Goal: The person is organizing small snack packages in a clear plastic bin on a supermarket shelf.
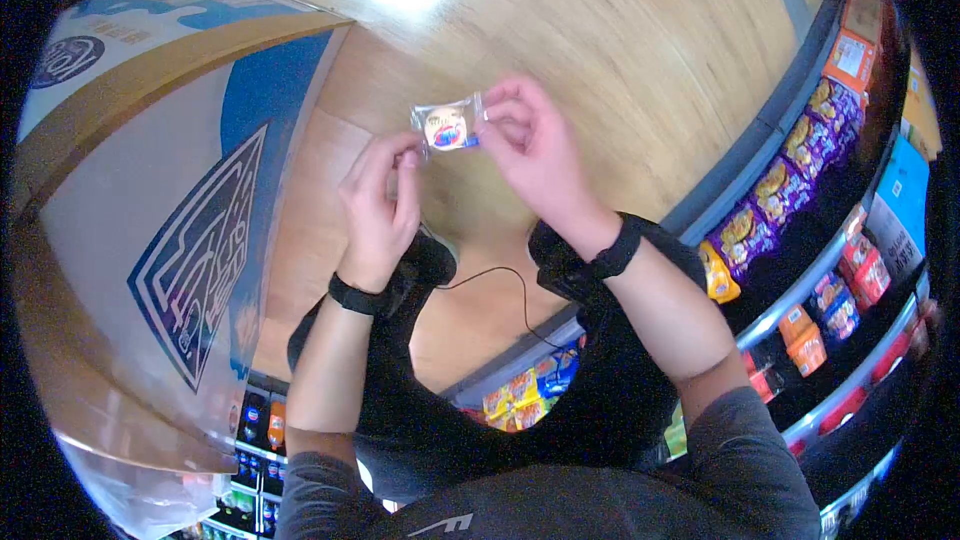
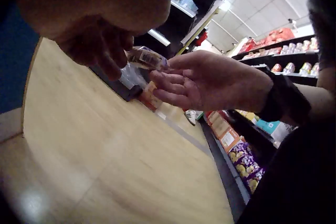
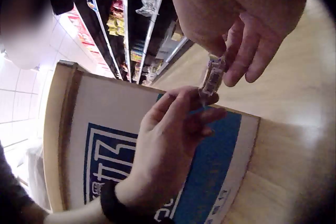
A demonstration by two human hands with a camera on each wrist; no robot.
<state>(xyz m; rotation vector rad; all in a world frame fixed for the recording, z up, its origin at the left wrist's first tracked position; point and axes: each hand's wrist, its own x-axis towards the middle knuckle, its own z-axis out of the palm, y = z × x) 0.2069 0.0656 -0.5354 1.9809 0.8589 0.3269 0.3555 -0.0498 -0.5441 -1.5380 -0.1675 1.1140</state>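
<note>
A small snack packet (image 1: 446,127) in clear wrapping, with a pale round face and a red-and-blue label, is stretched between both hands in the head view. My left hand (image 1: 378,195) pinches its left end between thumb and fingers. At the other end, my right hand (image 1: 530,145) pinches the wrapper's edge. The left wrist view shows the packet (image 2: 147,58) from its side, with the right hand (image 2: 210,83) beyond it. In the right wrist view a printed barcode faces up on the packet (image 3: 212,77), above the left hand (image 3: 168,134).
To the left stands a white-and-blue counter (image 1: 190,210) with a wooden edge. Shelves on the right carry purple snack bags (image 1: 785,175) and an orange box (image 1: 850,58). Bottles (image 1: 262,420) stand at the lower left. A thin black cable (image 1: 522,290) hangs between the legs over the wooden floor (image 1: 620,50).
</note>
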